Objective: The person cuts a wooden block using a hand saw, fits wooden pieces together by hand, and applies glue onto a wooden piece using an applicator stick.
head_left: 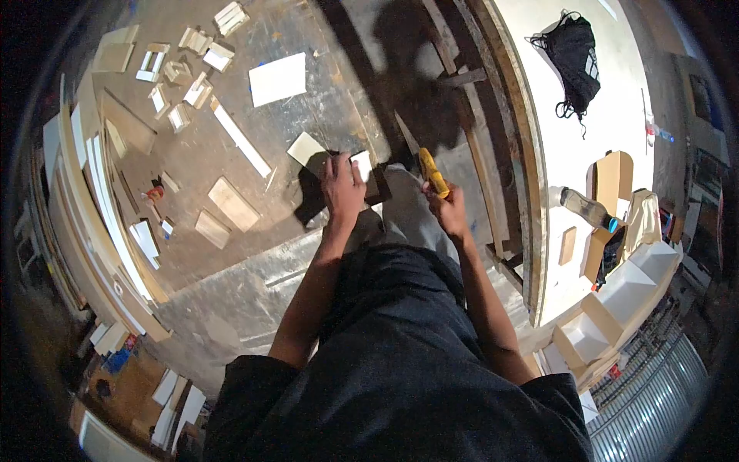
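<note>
My right hand [446,209] is closed around the yellow handle of a hand saw [432,171]. The saw's thin blade points forward and slightly left, in the air past the bench edge. My left hand [343,189] rests with bent fingers on a small pale board [306,148], gripping it at the near right edge of the workbench [269,177]. A white-faced end of that piece shows beside my fingertips. The blade is apart from the board. My fingers hide part of the board, so its full outline is not visible.
Several small wooden blocks [197,90], a white sheet [278,79] and a long strip [241,137] lie on the bench. Loose boards [235,203] sit nearer me. At right, a white table [570,154] carries a black bag [573,65] and a bottle [586,208].
</note>
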Available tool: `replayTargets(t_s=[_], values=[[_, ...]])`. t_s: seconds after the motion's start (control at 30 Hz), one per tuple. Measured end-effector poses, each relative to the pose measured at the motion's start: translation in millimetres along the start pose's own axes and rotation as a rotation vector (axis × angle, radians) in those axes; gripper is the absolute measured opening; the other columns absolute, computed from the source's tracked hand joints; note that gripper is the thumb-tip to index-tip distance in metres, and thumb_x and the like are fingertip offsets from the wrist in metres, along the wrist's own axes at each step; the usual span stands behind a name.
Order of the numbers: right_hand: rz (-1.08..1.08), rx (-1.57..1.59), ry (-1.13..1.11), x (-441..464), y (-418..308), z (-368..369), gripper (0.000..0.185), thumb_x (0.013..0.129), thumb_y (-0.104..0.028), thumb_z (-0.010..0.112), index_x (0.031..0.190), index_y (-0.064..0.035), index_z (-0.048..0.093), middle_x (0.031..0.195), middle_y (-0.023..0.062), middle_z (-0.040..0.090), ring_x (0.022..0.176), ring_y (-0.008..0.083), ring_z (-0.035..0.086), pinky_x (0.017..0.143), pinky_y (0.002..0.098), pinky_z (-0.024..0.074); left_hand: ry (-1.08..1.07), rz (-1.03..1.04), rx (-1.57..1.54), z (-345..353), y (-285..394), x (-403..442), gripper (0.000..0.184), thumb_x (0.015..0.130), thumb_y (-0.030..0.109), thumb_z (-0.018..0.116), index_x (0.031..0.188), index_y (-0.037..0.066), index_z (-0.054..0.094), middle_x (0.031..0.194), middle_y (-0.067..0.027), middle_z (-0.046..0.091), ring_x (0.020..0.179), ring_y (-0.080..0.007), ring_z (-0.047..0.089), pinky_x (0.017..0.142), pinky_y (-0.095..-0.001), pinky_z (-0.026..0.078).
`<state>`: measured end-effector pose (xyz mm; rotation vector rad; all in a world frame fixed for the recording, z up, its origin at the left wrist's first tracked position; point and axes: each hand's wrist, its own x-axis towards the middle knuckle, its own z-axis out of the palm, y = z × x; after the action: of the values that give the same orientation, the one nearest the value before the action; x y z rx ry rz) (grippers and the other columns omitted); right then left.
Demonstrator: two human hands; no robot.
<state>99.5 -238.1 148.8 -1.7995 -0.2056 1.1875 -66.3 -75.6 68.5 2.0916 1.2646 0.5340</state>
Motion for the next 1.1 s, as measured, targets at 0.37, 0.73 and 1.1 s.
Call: replayTargets(t_s=[0.37,0.73,1.1], values=[[0.038,0.127,0.009,-11.9,4.0,-5.6,0.027,0.095,-0.031,0.070,0.083,-0.0083,0.061,0.064,-0.0095,0.047,0.053,0.0027,0.037,0.047,0.0253,0.0260,-0.126,-0.121,0.015,11.3,20.0,-19.5,0.069,0.079,0.017,0.079,0.137,0.003,0.046,0.110,-0.0231,0.056,0.108,-0.0435,0.056,0.094,-0.0490,0.047],[-0.022,0.162,-0.040,-18.5,-24.5,6.1,0.028,0.098,-0.029,0.066,0.084,-0.0052,0.060,0.068,-0.0071,0.049,0.058,0.0043,0.042,0.052,0.0245,0.0298,-0.025,-0.239,-0.142,19.7,20.0,4.9,0.054,0.076,0.011,0.083,0.124,0.002,0.059,0.098,-0.0168,0.061,0.091,-0.0352,0.061,0.079,-0.0441,0.049],[-0.036,0.276,-0.025,-32.0,-29.3,31.1,0.025,0.098,-0.027,0.065,0.088,-0.0047,0.061,0.069,-0.0068,0.049,0.060,0.0051,0.042,0.053,0.0246,0.0304,-0.171,-0.431,-0.309,-9.5,23.3,20.6,0.040,0.084,-0.008,0.054,0.121,0.000,0.065,0.110,-0.0197,0.070,0.101,-0.0314,0.068,0.083,-0.0395,0.052]])
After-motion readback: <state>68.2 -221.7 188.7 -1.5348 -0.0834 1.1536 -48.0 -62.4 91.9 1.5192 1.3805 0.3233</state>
